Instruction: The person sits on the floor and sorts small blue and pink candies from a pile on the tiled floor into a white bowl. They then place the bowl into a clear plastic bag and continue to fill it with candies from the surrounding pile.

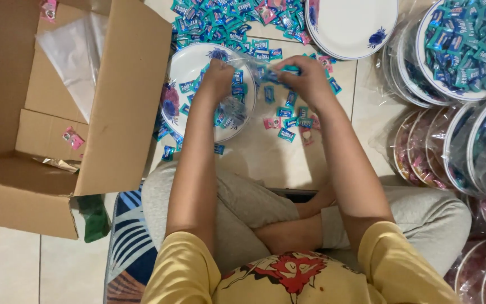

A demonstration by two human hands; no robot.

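Left hand (219,74) is curled shut over the plate (189,67), pinching clear wrap (233,107) that bunches up over the plate's right side. Can't really see the fingertips, they're tucked under. Right hand (305,76) is closed too, holding a small bunch of blue candies (279,73) just off the plate's right rim; how many is hard to say, fingers cover most of them.

The plate sits on the tile floor (254,152) in front of the crossed legs, with blue candies on it, partly hidden by the left hand and the wrap. More loose candies (288,121) lie scattered on the floor right of it, mostly blue, a few pink. A big heap (226,17) is at the top edge, cut off. An empty plate (350,25) next to that, also cropped. Wrapped filled plates (462,50) stack along the right edge, blurry behind plastic. Open cardboard box (57,112) on the left, with a clear bag (71,48) inside.
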